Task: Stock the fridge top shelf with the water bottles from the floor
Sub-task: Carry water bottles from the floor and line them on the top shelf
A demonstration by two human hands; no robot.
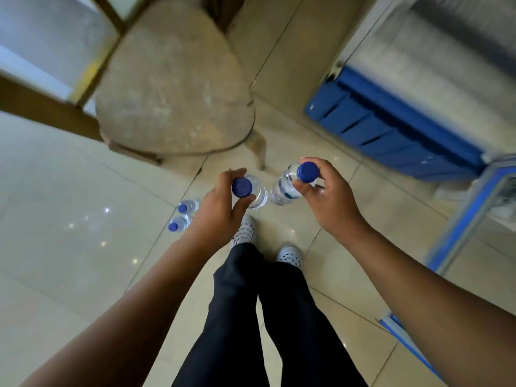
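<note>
While the person stands on the shiny tan tile floor (pixel 69 247), the left hand (pixel 223 208) grips one clear plastic water bottle with a blue cap (pixel 245 189) near its top. The right hand (pixel 326 196) grips another clear blue-capped bottle (pixel 290 182) the same way. Two more small blue-capped bottles (pixel 183 216) stand on the floor just left of the left hand. An open blue fridge (pixel 391 127) is on the right.

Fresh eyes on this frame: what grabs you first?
Two blue-capped water bottles held by the neck at centre: one in the left hand, one in the right hand. Two more bottles stand on the tiled floor just left of the left hand. The fridge's blue base sits upper right.
</note>
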